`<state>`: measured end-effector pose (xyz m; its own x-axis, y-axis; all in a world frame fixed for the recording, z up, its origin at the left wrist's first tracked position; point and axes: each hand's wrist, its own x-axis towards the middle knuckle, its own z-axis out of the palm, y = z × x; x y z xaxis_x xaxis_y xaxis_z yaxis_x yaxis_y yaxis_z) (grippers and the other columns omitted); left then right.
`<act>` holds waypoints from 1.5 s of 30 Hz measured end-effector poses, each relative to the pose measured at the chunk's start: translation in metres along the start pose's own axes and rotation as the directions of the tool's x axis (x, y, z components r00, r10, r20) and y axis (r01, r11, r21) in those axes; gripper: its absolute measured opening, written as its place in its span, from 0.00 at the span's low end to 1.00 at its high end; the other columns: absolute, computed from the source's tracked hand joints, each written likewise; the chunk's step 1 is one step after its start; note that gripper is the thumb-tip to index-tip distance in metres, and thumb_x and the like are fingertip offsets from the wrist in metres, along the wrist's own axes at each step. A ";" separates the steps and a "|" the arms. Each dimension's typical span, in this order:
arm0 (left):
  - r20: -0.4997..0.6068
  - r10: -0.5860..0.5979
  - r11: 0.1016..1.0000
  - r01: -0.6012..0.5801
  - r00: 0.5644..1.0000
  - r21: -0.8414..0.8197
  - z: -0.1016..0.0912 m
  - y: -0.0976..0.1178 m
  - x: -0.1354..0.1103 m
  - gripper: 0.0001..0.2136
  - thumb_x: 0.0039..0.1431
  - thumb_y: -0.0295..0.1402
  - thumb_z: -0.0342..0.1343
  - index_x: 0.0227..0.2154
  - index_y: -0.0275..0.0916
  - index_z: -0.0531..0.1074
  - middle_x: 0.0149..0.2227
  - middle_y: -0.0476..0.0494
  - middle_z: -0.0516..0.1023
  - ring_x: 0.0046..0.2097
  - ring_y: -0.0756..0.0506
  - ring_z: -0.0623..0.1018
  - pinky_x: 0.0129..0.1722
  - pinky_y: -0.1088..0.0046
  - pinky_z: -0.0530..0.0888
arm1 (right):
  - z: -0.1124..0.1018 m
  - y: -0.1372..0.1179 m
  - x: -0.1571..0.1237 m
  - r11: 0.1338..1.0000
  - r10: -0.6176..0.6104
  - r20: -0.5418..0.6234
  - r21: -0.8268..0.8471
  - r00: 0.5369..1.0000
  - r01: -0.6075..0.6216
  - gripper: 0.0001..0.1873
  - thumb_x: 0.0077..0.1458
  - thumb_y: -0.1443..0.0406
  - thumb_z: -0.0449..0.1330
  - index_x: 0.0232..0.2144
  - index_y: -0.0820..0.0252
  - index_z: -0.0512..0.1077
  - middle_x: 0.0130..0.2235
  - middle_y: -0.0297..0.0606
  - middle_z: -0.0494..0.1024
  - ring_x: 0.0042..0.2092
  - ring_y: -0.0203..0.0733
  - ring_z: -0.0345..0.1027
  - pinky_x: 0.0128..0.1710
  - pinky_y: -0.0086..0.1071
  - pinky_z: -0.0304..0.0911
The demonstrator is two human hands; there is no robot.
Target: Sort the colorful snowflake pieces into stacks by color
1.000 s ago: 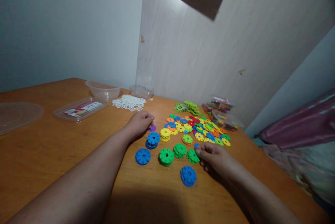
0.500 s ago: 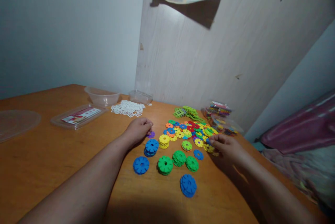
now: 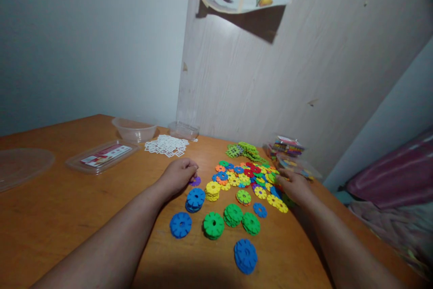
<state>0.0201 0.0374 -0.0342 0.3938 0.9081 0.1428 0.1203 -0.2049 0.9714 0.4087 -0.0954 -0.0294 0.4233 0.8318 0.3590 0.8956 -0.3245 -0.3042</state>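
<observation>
My left hand (image 3: 179, 176) rests on the table, its fingers curled closed. A purple flower-shaped disc (image 3: 195, 181) lies right by its fingertips; what is inside the fingers is hidden. Reaching to the right side of a mixed pile of notched plastic discs (image 3: 233, 181), my right hand (image 3: 294, 185) has its fingers extended and slightly apart, close to a light green disc (image 3: 271, 178). Between the hands stand a yellow disc stack (image 3: 212, 190) and a blue disc stack (image 3: 195, 199). Nearer are green disc stacks (image 3: 213, 225) and another blue stack (image 3: 245, 256).
White square pieces (image 3: 167, 144) lie heaped at the back left, near a clear bowl (image 3: 134, 130) and a clear tray (image 3: 184, 130). A labelled plastic lid (image 3: 104, 157) is on the left. Lime green pieces (image 3: 245, 150) and filled clear containers (image 3: 287, 147) sit by the wall.
My right hand has moved slightly right and away over the pile, uncovering yellow discs at its near edge. My left hand stays beside the purple disc. The view has tilted up a little.
</observation>
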 end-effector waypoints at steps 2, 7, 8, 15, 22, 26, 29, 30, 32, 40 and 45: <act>-0.003 0.003 1.000 -0.003 1.000 0.012 0.000 0.000 0.000 0.09 0.51 0.39 0.56 0.23 0.38 0.68 0.22 0.48 0.74 0.24 0.50 0.71 0.24 0.74 0.67 | 0.000 -0.003 -0.004 0.998 -0.026 0.011 -0.060 1.000 0.026 0.23 0.55 0.56 0.54 0.49 0.59 0.76 0.48 0.49 0.79 0.47 0.54 0.71 0.42 0.37 0.63; -0.010 -0.009 1.000 0.009 1.000 -0.016 0.002 0.000 -0.001 0.08 0.51 0.37 0.56 0.24 0.38 0.68 0.21 0.49 0.73 0.23 0.50 0.71 0.24 0.75 0.66 | -0.003 -0.010 -0.005 0.984 -0.049 0.060 -0.169 0.997 0.058 0.19 0.57 0.57 0.53 0.42 0.56 0.79 0.41 0.45 0.81 0.41 0.51 0.73 0.36 0.35 0.62; -0.006 -0.013 1.000 0.013 1.000 -0.026 0.002 -0.001 -0.001 0.08 0.50 0.37 0.56 0.24 0.38 0.68 0.21 0.49 0.73 0.23 0.50 0.71 0.24 0.75 0.66 | -0.004 -0.010 -0.005 0.981 -0.046 0.063 -0.187 0.997 0.057 0.19 0.57 0.57 0.52 0.42 0.55 0.79 0.39 0.44 0.81 0.40 0.50 0.73 0.35 0.35 0.61; 0.002 -0.020 1.000 0.020 1.000 -0.004 0.001 -0.005 0.003 0.09 0.51 0.38 0.56 0.23 0.38 0.68 0.21 0.48 0.73 0.23 0.50 0.70 0.24 0.75 0.67 | -0.002 -0.006 0.000 0.976 -0.081 0.063 -0.195 0.995 0.092 0.20 0.57 0.56 0.52 0.42 0.56 0.79 0.42 0.43 0.81 0.43 0.50 0.73 0.37 0.35 0.61; 0.020 -0.006 0.999 0.006 1.000 0.034 -0.001 -0.005 0.003 0.10 0.52 0.39 0.56 0.23 0.39 0.68 0.21 0.48 0.73 0.23 0.50 0.70 0.24 0.75 0.66 | -0.002 -0.006 0.000 0.957 -0.132 0.033 -0.257 0.991 0.136 0.20 0.60 0.58 0.49 0.37 0.57 0.80 0.39 0.47 0.80 0.42 0.51 0.71 0.40 0.37 0.60; 0.002 -0.008 0.997 0.008 1.000 0.074 -0.001 0.002 -0.001 0.10 0.52 0.38 0.56 0.22 0.38 0.68 0.20 0.48 0.72 0.23 0.51 0.70 0.24 0.75 0.65 | -0.011 -0.014 -0.004 0.945 -0.143 -0.140 -0.313 0.980 0.093 0.20 0.61 0.59 0.48 0.38 0.60 0.78 0.41 0.50 0.78 0.46 0.52 0.67 0.43 0.38 0.59; 0.006 -0.024 0.998 0.024 1.000 0.066 0.000 0.008 -0.004 0.09 0.52 0.37 0.56 0.22 0.38 0.68 0.20 0.49 0.71 0.22 0.51 0.69 0.23 0.75 0.64 | -0.028 -0.030 -0.012 0.986 -0.071 -0.228 -0.163 0.971 0.034 0.19 0.61 0.56 0.48 0.36 0.60 0.75 0.37 0.48 0.77 0.41 0.49 0.67 0.36 0.36 0.58; 0.011 -0.027 0.998 0.026 1.000 0.058 0.000 0.008 -0.005 0.09 0.52 0.37 0.56 0.22 0.38 0.68 0.20 0.49 0.71 0.22 0.51 0.68 0.23 0.75 0.64 | -0.034 -0.038 -0.017 0.999 -0.033 -0.193 -0.042 0.981 0.025 0.19 0.61 0.54 0.49 0.34 0.59 0.74 0.33 0.45 0.76 0.36 0.47 0.67 0.33 0.34 0.57; 0.016 -0.028 0.998 0.027 0.999 0.051 0.000 0.008 -0.004 0.09 0.53 0.38 0.56 0.23 0.38 0.69 0.20 0.49 0.72 0.22 0.51 0.69 0.24 0.75 0.65 | -0.045 -0.054 -0.030 0.953 0.006 0.002 0.304 1.000 -0.006 0.21 0.58 0.49 0.51 0.29 0.59 0.70 0.27 0.38 0.72 0.29 0.40 0.63 0.27 0.30 0.54; 0.020 -0.029 0.997 0.027 0.999 0.075 -0.003 0.000 0.000 0.10 0.53 0.39 0.56 0.26 0.36 0.71 0.24 0.46 0.75 0.24 0.51 0.71 0.26 0.74 0.67 | -0.043 -0.093 -0.074 0.650 -0.330 0.684 0.664 0.651 -0.368 0.21 0.54 0.47 0.59 0.26 0.59 0.65 0.20 0.29 0.67 0.20 0.30 0.55 0.20 0.25 0.49; 0.022 -0.024 0.996 0.022 0.999 0.085 -0.004 -0.003 0.001 0.10 0.54 0.39 0.56 0.26 0.37 0.70 0.22 0.47 0.73 0.24 0.51 0.71 0.25 0.75 0.65 | -0.032 -0.091 -0.074 0.746 -0.300 0.738 0.576 0.604 -0.334 0.18 0.56 0.50 0.58 0.30 0.59 0.67 0.21 0.29 0.68 0.19 0.30 0.57 0.18 0.24 0.50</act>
<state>0.0164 0.0399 -0.0364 0.4106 0.9045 0.1156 0.2056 -0.2154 0.9546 0.2997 -0.1421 0.0001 -0.1139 0.9322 -0.3435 0.4474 -0.2606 -0.8555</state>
